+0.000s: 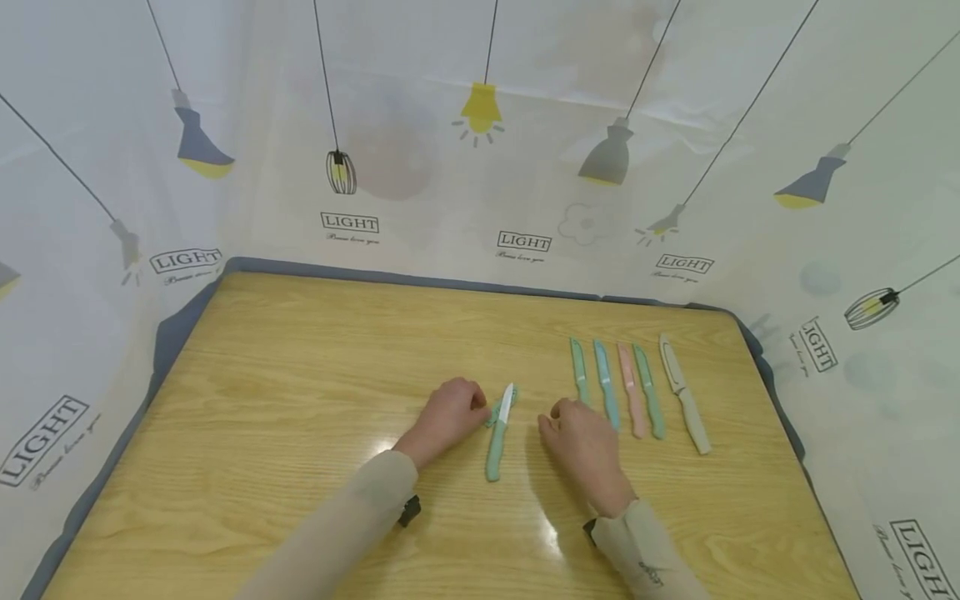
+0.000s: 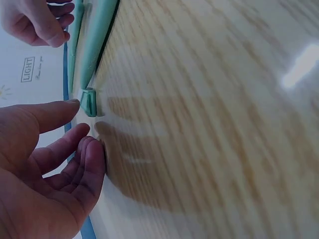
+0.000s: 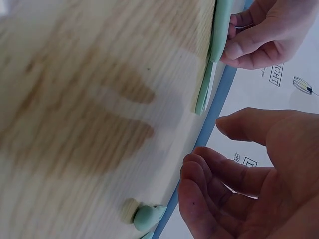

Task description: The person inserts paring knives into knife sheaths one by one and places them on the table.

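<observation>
In the head view, a knife with a pale green handle [image 1: 496, 451] and white blade [image 1: 507, 402] lies near the middle of the wooden table. Its blade overlaps a green blade cover [image 1: 491, 414], partly hidden under it. My left hand [image 1: 447, 419] is just left of the cover, fingers loosely bent; in the left wrist view a gap shows between thumb and fingertips, with the cover's end [image 2: 88, 102] close to the thumb. My right hand [image 1: 585, 446], right of the knife, has relaxed, slightly curled fingers and nothing between them in the right wrist view.
Right of my right hand lie several knives in a row: green [image 1: 578, 371], blue [image 1: 607, 383], pink [image 1: 631, 387], another green [image 1: 649, 390] and a larger beige one [image 1: 686, 396]. Printed cloth [image 1: 435, 183] hangs beyond the dark-edged table [image 1: 300, 375].
</observation>
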`<state>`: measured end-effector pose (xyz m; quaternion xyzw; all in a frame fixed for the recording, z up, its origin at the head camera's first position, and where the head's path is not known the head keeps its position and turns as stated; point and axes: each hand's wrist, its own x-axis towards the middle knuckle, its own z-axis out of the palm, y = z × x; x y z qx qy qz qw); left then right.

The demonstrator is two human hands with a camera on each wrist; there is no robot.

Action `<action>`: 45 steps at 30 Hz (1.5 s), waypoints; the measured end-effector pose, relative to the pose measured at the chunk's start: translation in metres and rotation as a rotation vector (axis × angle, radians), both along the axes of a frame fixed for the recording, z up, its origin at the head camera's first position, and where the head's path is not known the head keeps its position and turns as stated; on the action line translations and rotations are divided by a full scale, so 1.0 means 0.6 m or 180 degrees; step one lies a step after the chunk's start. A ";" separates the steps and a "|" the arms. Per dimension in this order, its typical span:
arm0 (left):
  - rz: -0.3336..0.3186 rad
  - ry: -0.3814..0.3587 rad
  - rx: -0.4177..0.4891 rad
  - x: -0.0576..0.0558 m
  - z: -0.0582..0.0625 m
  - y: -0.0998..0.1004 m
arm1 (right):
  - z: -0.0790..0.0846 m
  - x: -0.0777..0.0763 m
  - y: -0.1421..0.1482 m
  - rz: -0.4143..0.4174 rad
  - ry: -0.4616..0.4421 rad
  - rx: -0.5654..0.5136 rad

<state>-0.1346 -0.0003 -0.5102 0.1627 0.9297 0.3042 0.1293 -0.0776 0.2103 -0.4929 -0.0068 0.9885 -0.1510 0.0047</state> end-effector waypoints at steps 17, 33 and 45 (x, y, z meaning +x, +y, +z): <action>0.0238 -0.0193 -0.0100 -0.010 0.001 -0.004 | -0.002 -0.001 -0.010 0.0050 0.0068 0.0024; 0.0506 -0.0366 -0.0155 -0.018 0.006 -0.032 | -0.013 0.006 -0.111 0.0570 -0.0250 -0.0018; 0.0541 -0.0389 -0.0183 -0.018 0.007 -0.035 | -0.020 0.004 -0.093 0.0358 -0.0240 0.0124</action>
